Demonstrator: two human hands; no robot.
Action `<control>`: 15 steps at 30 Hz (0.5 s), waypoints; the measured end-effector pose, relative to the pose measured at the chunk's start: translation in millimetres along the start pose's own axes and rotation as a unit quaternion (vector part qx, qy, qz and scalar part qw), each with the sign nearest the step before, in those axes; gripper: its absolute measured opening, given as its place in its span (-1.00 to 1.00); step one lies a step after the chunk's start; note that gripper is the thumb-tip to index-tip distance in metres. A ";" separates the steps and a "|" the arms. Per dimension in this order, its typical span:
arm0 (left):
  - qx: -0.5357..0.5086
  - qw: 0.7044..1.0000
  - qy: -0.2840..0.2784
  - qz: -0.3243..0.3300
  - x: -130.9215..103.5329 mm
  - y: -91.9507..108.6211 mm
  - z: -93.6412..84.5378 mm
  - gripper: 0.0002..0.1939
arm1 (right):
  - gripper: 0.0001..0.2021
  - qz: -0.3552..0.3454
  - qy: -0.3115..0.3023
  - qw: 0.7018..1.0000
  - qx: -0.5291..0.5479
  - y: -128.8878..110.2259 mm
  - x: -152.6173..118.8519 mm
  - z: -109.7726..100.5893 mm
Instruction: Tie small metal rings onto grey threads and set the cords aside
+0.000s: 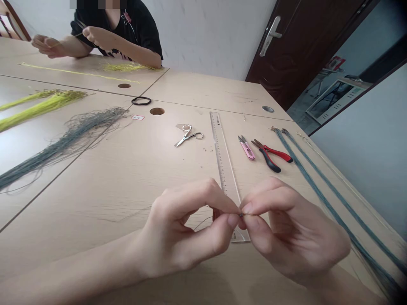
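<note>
Two near hands (187,222), one ruler (224,156) and one pliers (266,149) show.

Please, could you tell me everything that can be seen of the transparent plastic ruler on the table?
The long, straight, transparent, plastic-looking ruler lies flat on the light wood-look table, its far end pointing away from the person. Dark graduation marks, their figures too small to read, run along its left edge, and a small dark print sits near the far end. The left hand and right hand hide part of its near portion; whether they touch it is unclear.
</note>
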State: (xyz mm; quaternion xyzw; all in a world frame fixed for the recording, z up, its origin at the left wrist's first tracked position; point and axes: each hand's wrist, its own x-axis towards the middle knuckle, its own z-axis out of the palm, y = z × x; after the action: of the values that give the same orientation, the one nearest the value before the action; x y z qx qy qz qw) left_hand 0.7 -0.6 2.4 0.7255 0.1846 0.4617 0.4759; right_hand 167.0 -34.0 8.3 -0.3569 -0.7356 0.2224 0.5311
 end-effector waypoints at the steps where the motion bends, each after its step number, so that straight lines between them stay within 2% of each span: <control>1: 0.000 1.000 -0.001 0.001 0.0 -0.1 -0.1 -0.81 | -0.75 -0.003 0.000 1.000 -0.003 0.0 0.3 0.0; 15: -0.003 1.000 0.001 0.004 1.9 -0.5 0.1 -0.83 | -0.75 0.005 -0.003 1.000 -0.007 -0.2 0.8 0.3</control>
State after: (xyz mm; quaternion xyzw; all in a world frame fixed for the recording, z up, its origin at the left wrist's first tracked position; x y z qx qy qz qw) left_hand 1.8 1.0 2.9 0.7245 0.1808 0.4651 0.4755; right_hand 166.5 -33.6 8.8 -0.3636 -0.7370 0.2212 0.5251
